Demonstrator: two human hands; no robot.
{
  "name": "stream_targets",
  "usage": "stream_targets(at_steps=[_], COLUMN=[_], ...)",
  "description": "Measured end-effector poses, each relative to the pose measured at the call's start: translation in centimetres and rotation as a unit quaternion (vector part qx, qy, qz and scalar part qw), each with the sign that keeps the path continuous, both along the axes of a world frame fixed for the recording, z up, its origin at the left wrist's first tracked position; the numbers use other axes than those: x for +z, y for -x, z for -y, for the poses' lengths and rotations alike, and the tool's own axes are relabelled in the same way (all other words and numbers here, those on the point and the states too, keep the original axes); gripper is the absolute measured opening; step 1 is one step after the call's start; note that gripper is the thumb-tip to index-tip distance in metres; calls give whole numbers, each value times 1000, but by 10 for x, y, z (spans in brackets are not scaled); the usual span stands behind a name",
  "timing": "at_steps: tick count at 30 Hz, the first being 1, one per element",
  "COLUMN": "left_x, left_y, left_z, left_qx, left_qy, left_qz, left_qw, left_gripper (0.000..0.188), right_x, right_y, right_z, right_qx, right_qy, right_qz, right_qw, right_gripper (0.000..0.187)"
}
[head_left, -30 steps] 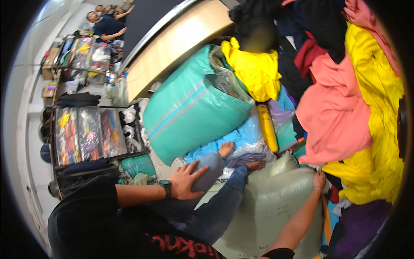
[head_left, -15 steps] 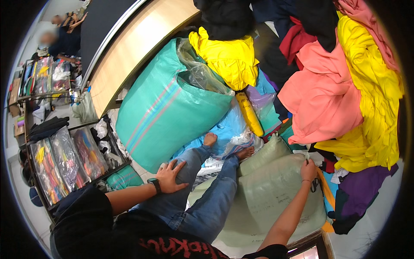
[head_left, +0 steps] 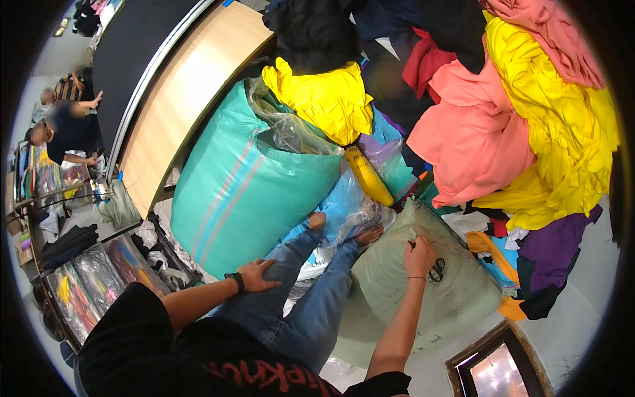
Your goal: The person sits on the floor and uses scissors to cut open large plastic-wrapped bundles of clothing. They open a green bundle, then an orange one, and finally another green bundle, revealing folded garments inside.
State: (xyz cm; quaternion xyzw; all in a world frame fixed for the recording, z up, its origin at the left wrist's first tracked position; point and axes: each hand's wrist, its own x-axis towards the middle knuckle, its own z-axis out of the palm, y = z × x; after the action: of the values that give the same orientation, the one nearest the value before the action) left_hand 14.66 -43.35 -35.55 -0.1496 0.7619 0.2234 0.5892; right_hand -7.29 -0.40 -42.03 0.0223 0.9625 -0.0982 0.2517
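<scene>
Pale green sack at the lower right of centre, right hand over its top.
The right fingers are curled around black-handled scissors; whether they also pinch the sack I cannot tell. The left hand rests on the jeans, fingers slightly apart. A teal sack bulges left of centre; coral cloth lies upper right.

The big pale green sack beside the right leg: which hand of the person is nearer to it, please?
Right. The right hand is over the upper part of the sack; the left hand lies on the left leg, away to the sack's left.
</scene>
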Motion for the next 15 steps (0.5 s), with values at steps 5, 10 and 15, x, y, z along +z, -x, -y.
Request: stream_targets(at_steps=[5,10,15], left_x=[-2,-5,-10], left_y=[1,-7,-18], left_z=[12,12,7], left_qx=[2,45,60], left_qy=[-33,-31,-28], left_qz=[-11,1,-12], left_qw=[999,998,998], left_gripper=[100,101,101], right_x=[-11,-47,-75], right_y=[8,34,46], right_z=[-2,2,-8], right_qx=[-10,-9,-25], right_qy=[-6,-1,14], right_qz=[10,-5,-14], right_qw=[1000,1000,999], right_gripper=[21,19,25])
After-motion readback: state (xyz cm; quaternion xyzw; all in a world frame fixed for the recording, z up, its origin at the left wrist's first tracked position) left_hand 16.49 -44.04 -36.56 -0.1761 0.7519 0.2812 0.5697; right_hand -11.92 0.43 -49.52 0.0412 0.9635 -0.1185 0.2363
